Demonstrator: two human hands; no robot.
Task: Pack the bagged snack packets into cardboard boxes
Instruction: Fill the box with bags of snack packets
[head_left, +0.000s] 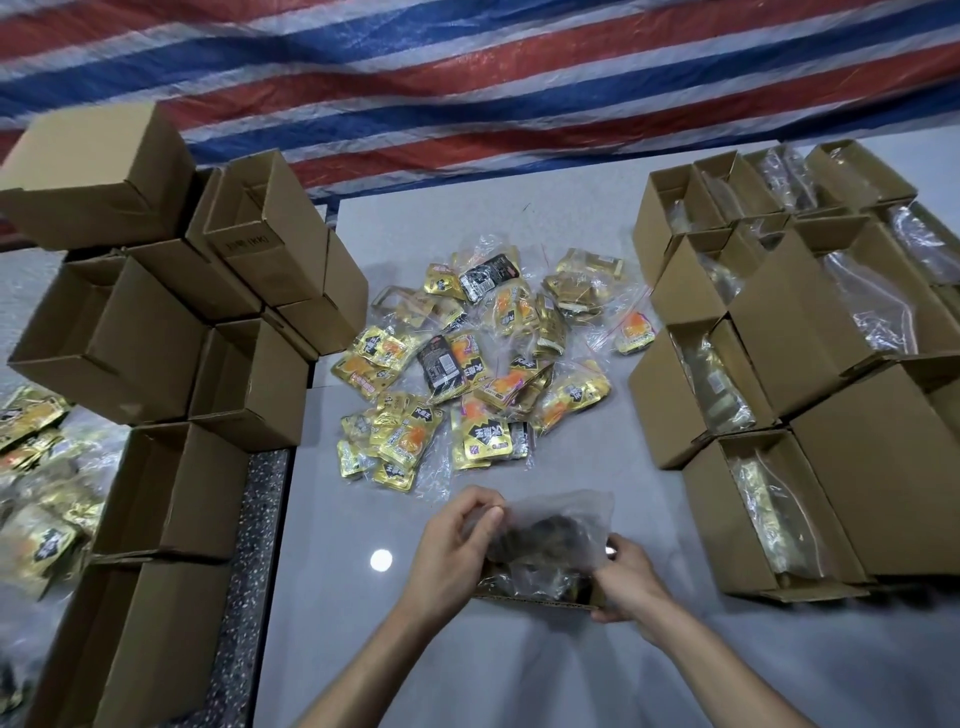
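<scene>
- Our left hand (457, 540) pinches the upper left edge of the clear bag (556, 530), with the fingers curled narrowly on the plastic.
- Our right hand (631, 579) clasps the right end of the small box (535, 603), and its thumb lies against the bag. How firmly it holds, we cannot tell.
- The bag, with dark packets inside, sits between both hands. Its lower part is in the box and its upper part stands out above the rim.
- The long axis of the bag and of the box runs left to right across us, so the two are aligned. We judge that the coming move is only downward.
- The left hand is nearer to the loose top, so it should press this part in.
- More bagged packets lie in a pile (483, 364) on the table (363, 597) beyond. There are empty boxes (156, 322) at the left and filled boxes (779, 374) at the right.
</scene>
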